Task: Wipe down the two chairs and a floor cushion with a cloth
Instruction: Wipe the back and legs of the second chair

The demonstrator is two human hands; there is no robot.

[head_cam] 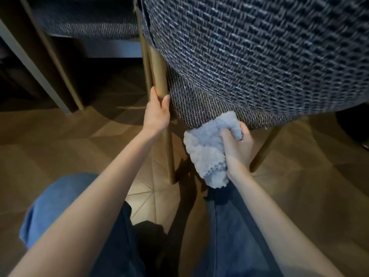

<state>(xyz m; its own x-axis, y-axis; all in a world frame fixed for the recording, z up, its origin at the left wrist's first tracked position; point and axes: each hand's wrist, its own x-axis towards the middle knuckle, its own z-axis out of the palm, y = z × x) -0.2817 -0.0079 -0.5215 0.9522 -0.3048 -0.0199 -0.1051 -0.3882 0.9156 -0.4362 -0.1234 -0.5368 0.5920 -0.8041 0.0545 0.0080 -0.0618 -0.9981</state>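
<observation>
Nearest, the person's knees in blue denim jeans (60,196) at the bottom edge, both bare forearms reaching fwd over them. R hand (237,142) is closed round a fluffy pale blue-grey microfibre cloth (205,154), thumb across the bunched top; the rest of the cloth hangs down along the wrist. Top of the cloth touches the lower edge of the near chair w/ dark blue-and-white woven upholstery (259,56), which fills the upper right. L hand (157,110), just left of the cloth and a bit higher, wraps its fingers and thumb round the chair's brass-coloured round metal leg (169,152), right beside the upholstery edge. Leg runs down to the brown herringbone wood floor (60,126) betw. the two arms. Further back, upper left, a second chair in the same woven fabric (89,27), dim.
</observation>
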